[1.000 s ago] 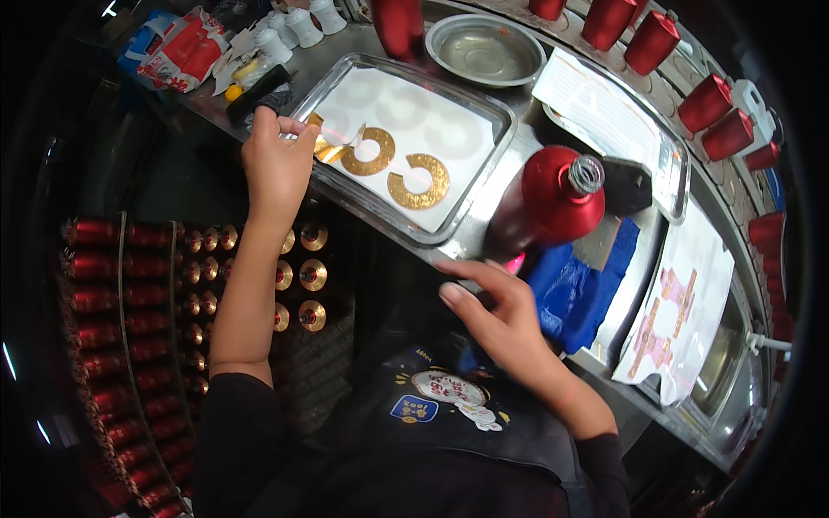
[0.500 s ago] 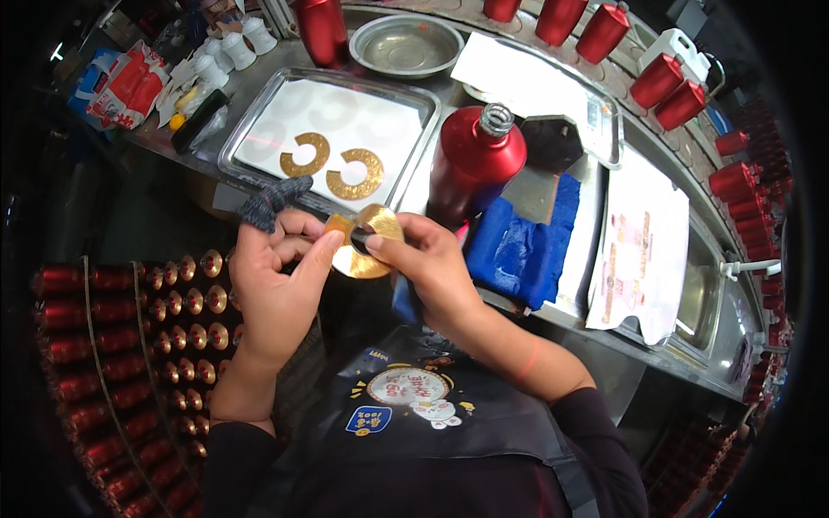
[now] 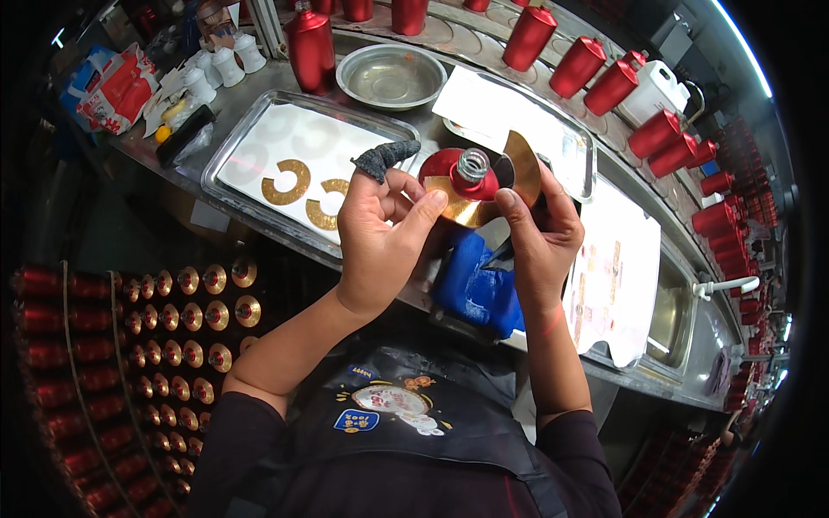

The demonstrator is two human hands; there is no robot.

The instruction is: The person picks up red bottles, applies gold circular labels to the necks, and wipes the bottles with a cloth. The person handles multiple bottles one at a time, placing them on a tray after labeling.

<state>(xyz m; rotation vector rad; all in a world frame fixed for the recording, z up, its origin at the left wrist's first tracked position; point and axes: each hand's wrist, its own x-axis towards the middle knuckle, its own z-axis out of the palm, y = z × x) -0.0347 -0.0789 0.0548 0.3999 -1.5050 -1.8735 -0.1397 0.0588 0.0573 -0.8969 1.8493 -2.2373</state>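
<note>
Both my hands hold a curved gold foil label (image 3: pixel 471 211) around the shoulder of a red bottle (image 3: pixel 434 162). The bottle stands upright with its clear glass neck (image 3: pixel 471 168) bare. My left hand (image 3: pixel 373 233) pinches the label's left end between thumb and fingers; a dark knitted cover sits on one finger. My right hand (image 3: pixel 544 237) grips the other side, where the label's end curls up off the bottle. Whether the label touches the bottle, I cannot tell. Two C-shaped gold labels, one (image 3: pixel 300 180) and another (image 3: pixel 318 216) partly behind my left hand, lie on a white sheet.
The sheet lies in a metal tray (image 3: pixel 345 113). A metal basin (image 3: pixel 345 79) stands behind it. A blue cloth (image 3: pixel 471 289) lies near the counter's front edge. Red bottles (image 3: pixel 577 69) line the conveyor beyond. To the right is a sink (image 3: pixel 669 315); gold-topped bottles (image 3: pixel 190 280) stand lower left.
Both hands have moved right and forward, bringing the gold label from in front of the bottle to its shoulder. The label is now spread wider, its right end raised.
</note>
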